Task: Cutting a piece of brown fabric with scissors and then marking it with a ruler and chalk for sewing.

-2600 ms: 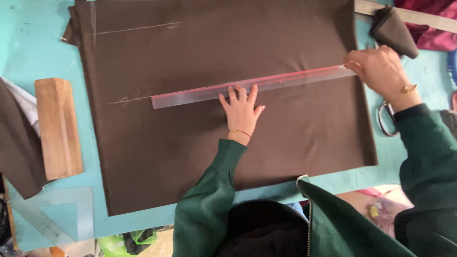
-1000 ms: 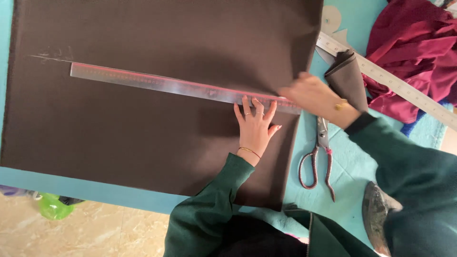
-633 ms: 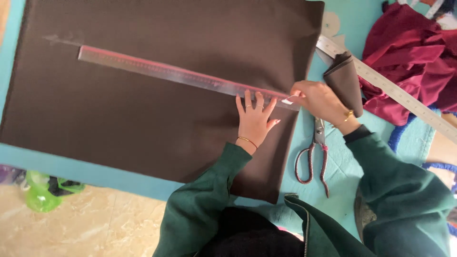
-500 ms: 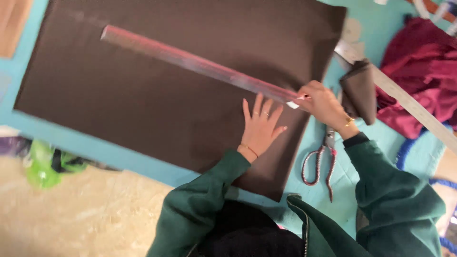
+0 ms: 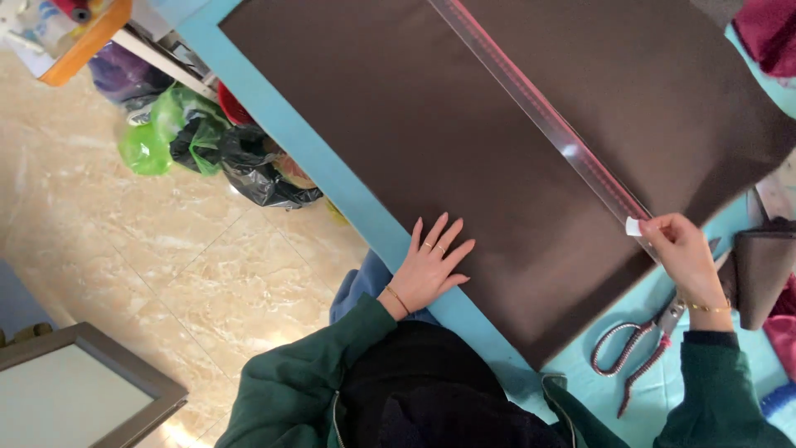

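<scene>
Plastic bags [image 5: 207,149] crowd the floor left of the turquoise surface [image 5: 332,170], whose near edge the left hand [image 5: 431,264] presses flat and empty on brown fabric [image 5: 431,124], the right hand [image 5: 680,253] pinching white chalk [image 5: 633,226] at the clear ruler [image 5: 539,116], scissors [image 5: 643,353] just beside.

sleeves: dark green | wrists: thin gold bracelets | left fingers: rings

The brown fabric [image 5: 464,124] runs off the top edge, and so does the far end of the clear ruler [image 5: 539,116]. The right hand [image 5: 684,257] covers the ruler's near end and part of the scissors [image 5: 643,348]. The maroon cloth [image 5: 771,33] is cropped at the corner. The floor bags [image 5: 207,149] are too jumbled to tell contents.
</scene>
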